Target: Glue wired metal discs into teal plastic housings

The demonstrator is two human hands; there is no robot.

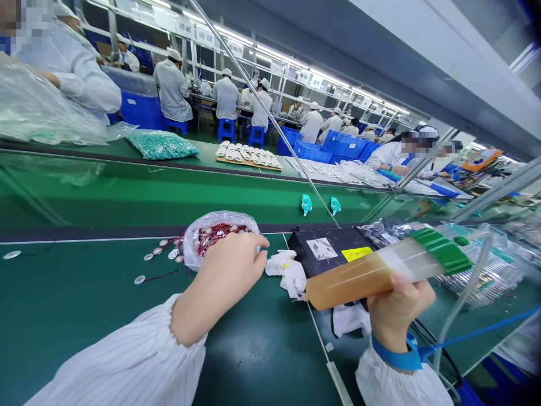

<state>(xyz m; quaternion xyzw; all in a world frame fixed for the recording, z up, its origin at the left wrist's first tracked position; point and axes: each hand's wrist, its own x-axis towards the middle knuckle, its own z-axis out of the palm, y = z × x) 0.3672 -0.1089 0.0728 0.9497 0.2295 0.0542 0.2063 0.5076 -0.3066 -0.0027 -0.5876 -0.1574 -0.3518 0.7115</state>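
Note:
In the head view my right hand (399, 304) is wrapped round a large dispensing syringe (350, 279). Its clear barrel is part filled with tan paste, the green cap (442, 251) points up to the right, and the nozzle points down-left over crumpled white tissue (289, 273). My left hand (230, 270), its fingers curled, is over the front of a clear plastic bag (195, 239). Red-wired small discs (215, 232) fill the bag. The fingertips are mostly hidden, so whatever they grip does not show. Several loose discs (173, 254) lie left of the bag.
A black box (310, 242) with a yellow label stands behind the syringe. A clear tube (460, 307) and blue wrist cord (486, 329) run at right. On the green conveyor (236, 192) sit two teal parts (306, 204). Co-workers (171, 84) sit beyond.

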